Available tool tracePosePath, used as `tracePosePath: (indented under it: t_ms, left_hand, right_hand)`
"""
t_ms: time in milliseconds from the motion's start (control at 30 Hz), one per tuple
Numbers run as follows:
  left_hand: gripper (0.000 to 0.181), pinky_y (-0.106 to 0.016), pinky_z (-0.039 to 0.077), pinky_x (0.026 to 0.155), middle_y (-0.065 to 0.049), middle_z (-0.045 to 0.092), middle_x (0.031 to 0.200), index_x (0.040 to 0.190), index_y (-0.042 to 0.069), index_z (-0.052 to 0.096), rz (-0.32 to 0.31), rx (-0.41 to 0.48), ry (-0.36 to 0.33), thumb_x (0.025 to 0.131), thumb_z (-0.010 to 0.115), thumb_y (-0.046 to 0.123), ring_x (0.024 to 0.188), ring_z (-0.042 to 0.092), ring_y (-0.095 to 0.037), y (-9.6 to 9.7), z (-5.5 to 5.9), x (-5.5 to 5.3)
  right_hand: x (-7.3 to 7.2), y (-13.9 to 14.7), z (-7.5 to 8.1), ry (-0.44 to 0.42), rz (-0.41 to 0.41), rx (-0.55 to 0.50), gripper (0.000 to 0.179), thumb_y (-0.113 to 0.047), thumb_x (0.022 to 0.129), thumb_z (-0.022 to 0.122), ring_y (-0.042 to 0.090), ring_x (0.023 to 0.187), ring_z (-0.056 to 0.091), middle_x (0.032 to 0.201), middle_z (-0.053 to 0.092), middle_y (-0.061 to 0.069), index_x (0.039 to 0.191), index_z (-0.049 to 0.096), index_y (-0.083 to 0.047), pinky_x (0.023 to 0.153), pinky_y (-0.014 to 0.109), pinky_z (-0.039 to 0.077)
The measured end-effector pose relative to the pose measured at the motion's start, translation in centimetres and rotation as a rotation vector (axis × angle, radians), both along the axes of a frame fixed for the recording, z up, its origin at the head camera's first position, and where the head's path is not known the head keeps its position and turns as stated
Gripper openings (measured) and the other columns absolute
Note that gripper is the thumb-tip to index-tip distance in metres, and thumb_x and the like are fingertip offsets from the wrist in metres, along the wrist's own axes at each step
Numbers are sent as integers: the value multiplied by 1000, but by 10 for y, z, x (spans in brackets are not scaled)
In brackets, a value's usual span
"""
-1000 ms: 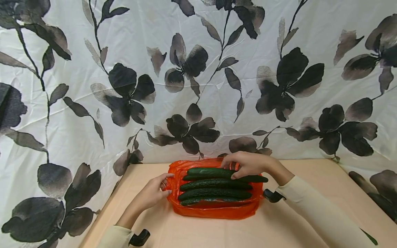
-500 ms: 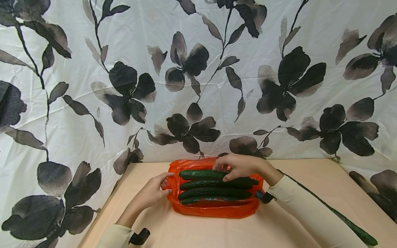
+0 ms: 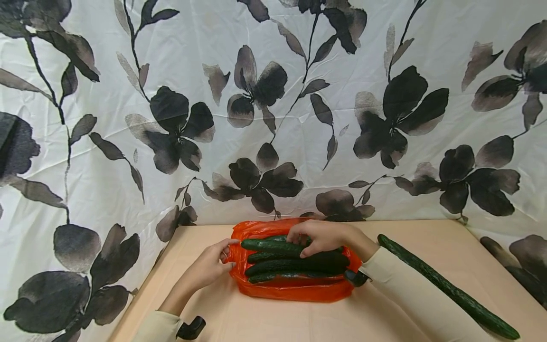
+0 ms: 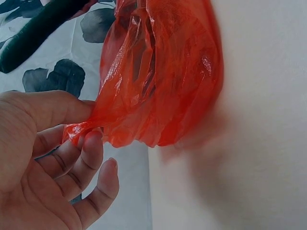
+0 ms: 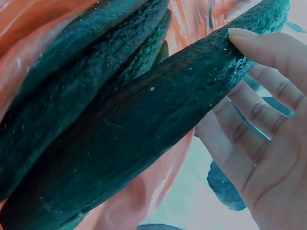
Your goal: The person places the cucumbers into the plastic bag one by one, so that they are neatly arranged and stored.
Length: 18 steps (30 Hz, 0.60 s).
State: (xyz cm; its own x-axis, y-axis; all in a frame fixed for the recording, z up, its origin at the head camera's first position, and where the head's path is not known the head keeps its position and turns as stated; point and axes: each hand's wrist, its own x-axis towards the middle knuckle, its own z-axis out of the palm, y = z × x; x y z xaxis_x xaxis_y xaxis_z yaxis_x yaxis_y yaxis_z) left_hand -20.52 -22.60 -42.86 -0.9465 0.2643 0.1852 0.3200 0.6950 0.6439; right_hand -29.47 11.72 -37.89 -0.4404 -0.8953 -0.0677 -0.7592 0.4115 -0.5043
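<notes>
My right hand (image 3: 320,236) pinches a long dark green cucumber (image 3: 269,246) from above, thumb on the near side. In the right wrist view, this cucumber (image 5: 120,139) slants over other cucumbers (image 5: 72,81), with the thumb and fingers near its far end. Several cucumbers (image 3: 295,266) lie side by side on an orange-red plastic bag (image 3: 295,293). At the bag's left end, my left hand (image 3: 208,266) pinches its edge. The left wrist view has the gathered bag plastic (image 4: 163,96) between thumb and fingers of that hand (image 4: 57,158).
Another cucumber (image 3: 448,287) lies slantwise on the pale table (image 3: 295,323), right beside the right sleeve (image 3: 414,289). Behind the table hangs a white cloth (image 3: 299,137) with dark printed flowers.
My right hand has moved left and slightly nearer with the cucumber. The right sleeve has shifted left, uncovering the cucumber on the table. The left hand stays at the bag's edge.
</notes>
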Motion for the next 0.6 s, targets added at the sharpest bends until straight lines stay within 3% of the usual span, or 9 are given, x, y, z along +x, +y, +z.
tracePosePath:
  t_ms: [600]
  left_hand:
    - [54,-25,45,68,-3,56,89,134,2,60,-12,11,-15,83,76,-4,78,53,-17,-3,1,1]
  right_hand:
    - [5,-22,-21,48,-5,133,35,-21,91,76,8,92,59,104,61,-13,124,65,-21,87,25,51]
